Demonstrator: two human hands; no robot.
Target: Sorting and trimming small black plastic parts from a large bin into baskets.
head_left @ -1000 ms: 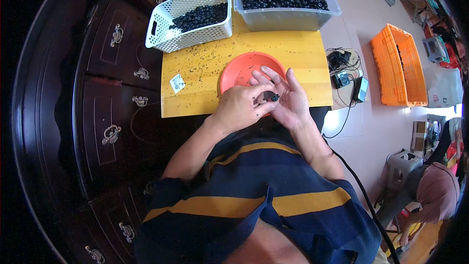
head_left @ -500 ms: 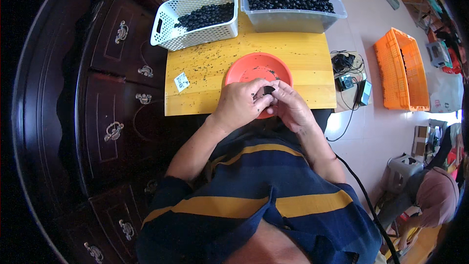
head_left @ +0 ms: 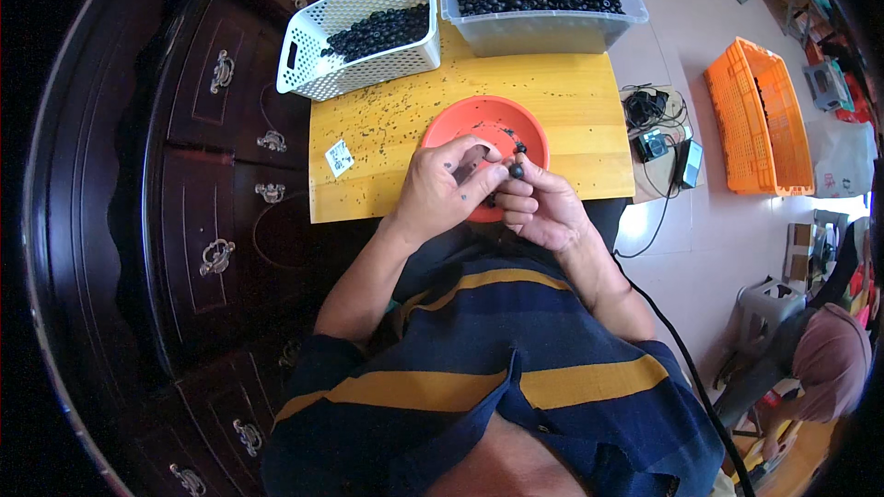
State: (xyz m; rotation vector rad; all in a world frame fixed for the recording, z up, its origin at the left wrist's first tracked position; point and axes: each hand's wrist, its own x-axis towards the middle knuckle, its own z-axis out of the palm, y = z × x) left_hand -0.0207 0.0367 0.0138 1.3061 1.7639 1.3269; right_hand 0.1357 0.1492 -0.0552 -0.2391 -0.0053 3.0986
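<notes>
Yellow tabletop (head_left: 585, 115), red bowl (head_left: 474, 117) partly hidden; right hand (head_left: 552, 214) pinching dark bead (head_left: 517, 170), left hand (head_left: 436, 186) cupped, contents unclear

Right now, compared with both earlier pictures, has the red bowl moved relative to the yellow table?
No, not visibly: judged against the yellow table's corners, the red bowl keeps its place; both shift together in view.

The hands (head_left: 438, 186) hide much of the red bowl's (head_left: 486, 110) near side. The top edge cuts off the far side of the clear tub (head_left: 543, 35), and the dark specks (head_left: 379, 118) on the desk (head_left: 589, 129) are too small to identify.
</notes>
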